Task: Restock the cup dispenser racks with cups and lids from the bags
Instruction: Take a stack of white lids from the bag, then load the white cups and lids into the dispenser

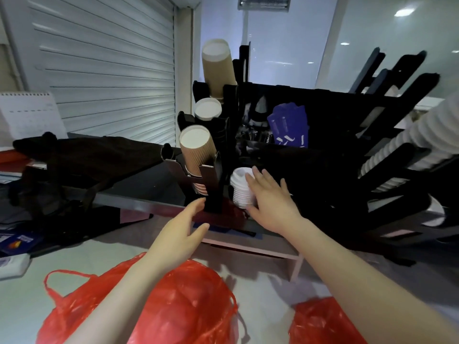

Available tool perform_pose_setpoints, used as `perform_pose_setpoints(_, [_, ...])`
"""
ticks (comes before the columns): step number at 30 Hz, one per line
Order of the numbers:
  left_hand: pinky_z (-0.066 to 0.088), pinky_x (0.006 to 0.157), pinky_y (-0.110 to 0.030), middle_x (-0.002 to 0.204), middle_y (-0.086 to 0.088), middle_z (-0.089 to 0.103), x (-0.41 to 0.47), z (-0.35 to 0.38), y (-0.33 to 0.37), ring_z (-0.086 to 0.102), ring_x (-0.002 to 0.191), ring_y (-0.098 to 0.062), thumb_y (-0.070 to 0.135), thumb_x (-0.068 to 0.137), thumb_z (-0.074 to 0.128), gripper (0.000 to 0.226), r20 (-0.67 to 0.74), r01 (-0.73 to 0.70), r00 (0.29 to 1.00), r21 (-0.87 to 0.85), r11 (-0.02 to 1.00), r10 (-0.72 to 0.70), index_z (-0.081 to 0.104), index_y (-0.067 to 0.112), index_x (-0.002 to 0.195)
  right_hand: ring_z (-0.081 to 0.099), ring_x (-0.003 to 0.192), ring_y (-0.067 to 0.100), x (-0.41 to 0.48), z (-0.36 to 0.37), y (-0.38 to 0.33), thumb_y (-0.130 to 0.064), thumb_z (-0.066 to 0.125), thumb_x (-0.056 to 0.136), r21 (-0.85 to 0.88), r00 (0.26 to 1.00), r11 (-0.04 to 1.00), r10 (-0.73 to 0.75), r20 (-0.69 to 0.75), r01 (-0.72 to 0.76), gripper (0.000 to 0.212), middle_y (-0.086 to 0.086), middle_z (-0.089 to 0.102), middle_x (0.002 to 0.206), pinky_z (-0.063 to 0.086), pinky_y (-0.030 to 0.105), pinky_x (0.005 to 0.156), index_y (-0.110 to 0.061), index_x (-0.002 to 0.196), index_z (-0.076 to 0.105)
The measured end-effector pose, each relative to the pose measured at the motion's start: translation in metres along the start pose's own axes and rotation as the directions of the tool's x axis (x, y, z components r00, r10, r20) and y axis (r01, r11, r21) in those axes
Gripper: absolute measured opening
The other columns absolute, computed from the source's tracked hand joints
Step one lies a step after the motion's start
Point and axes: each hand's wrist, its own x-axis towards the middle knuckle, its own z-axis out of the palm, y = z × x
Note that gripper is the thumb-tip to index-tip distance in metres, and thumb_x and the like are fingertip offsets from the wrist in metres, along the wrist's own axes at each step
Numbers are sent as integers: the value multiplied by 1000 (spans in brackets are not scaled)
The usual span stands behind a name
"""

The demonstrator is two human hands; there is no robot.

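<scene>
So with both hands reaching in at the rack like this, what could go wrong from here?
1. The right hand rests against the short stack of white lids; a sideways push might topple it.
2. The left hand is close to the front slot holding the ribbed brown cups, which lean outward; a bump could possibly tip them out.
3. Both forearms cross over the red bags, so pulling back may snag a handle.
</scene>
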Motion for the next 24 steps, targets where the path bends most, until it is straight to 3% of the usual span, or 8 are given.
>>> perform_pose_setpoints(5, [30, 99, -15, 142, 18, 41, 10, 11, 31, 35, 128, 6, 24, 92, 56, 56, -42, -136, 990, 21, 990, 137, 36, 29, 144, 8, 147, 15, -43, -26, 10, -30, 50, 95, 182, 985, 983, 7, -174, 26, 64, 1, 18, 159, 5, 34, 118, -15, 151, 22])
perform_pose_setpoints(9, [34, 99, -14, 133, 28, 43, 24, 33, 84, 40, 123, 7, 21, 90, 56, 51, -98, -269, 960, -55, 962, 263, 42, 30, 139, 27, 141, 9, -91, -73, 37, -24, 58, 92, 247, 939, 969, 64, -339, 24, 53, -3, 42, 147, 6, 5, 107, -16, 143, 42])
perform_pose_setpoints(12, [27, 88, 4, 123, 40, 38, 35, 52, 128, 38, 112, 23, 21, 90, 57, 50, -116, -353, 933, -125, 927, 340, 43, 35, 136, 48, 125, 10, -126, -107, 64, -21, 62, 89, 260, 880, 965, 106, -464, 21, 42, -4, 59, 129, 29, 13, 104, -17, 130, 57])
perform_pose_setpoints(15, [24, 88, 7, 128, 36, 39, 48, 70, 170, 32, 115, 28, 25, 90, 54, 49, -103, -418, 908, -166, 893, 406, 38, 43, 133, 58, 100, 3, -151, -134, 95, -19, 65, 86, 300, 816, 954, 162, -555, 15, 28, -14, 64, 106, 48, 21, 86, -21, 114, 66])
perform_pose_setpoints(20, [23, 94, 4, 130, 33, 40, 70, 98, 243, 32, 118, 25, 26, 91, 55, 49, -136, -486, 873, -152, 861, 469, 41, 34, 138, 58, 83, -3, -172, -165, 156, -10, 71, 80, 365, 729, 930, 230, -645, 29, 20, -23, 61, 84, 45, 11, 76, -25, 94, 68])
perform_pose_setpoints(24, [30, 104, -13, 140, 23, 41, 88, 124, 287, 35, 127, 12, 32, 88, 61, 60, -177, -477, 876, -170, 862, 449, 36, 33, 142, 58, 73, 5, -180, -179, 200, -19, 75, 75, 459, 675, 886, 294, -677, 74, 29, -14, 60, 73, 46, 14, 67, -34, 78, 51])
